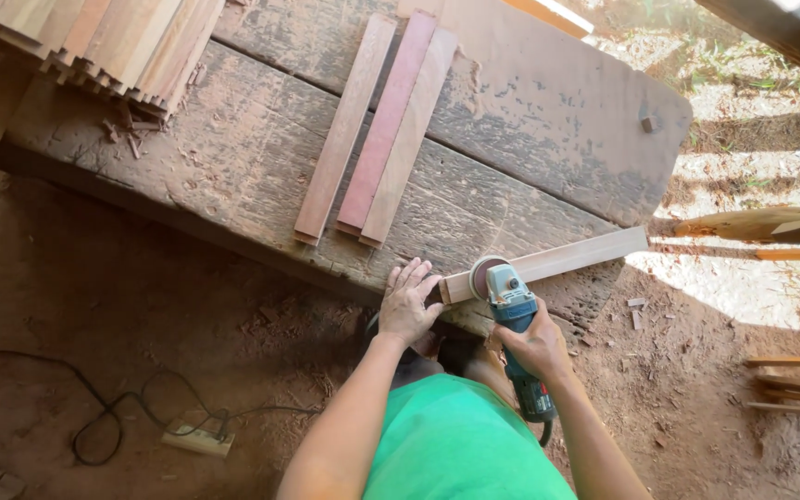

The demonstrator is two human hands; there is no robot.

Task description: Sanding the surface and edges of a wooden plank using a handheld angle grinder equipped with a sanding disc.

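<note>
My right hand [537, 344] grips the body of a blue-grey angle grinder [514, 306], whose round sanding disc [484, 276] lies on the near end of a light wooden slat [567, 258]. The slat lies along the front edge of a rough plank workbench [233, 157]. My left hand [407, 301] rests flat on the bench edge, fingers spread, touching the slat's left end. Three more slats [383, 125], one of them reddish, lie side by side in the bench's middle.
A stack of slats [94, 42] sits at the bench's far left corner. A black cable and a white power strip [198, 439] lie on the dirt floor at left. Loose boards [793, 380] and a curved timber [761, 222] lie at right.
</note>
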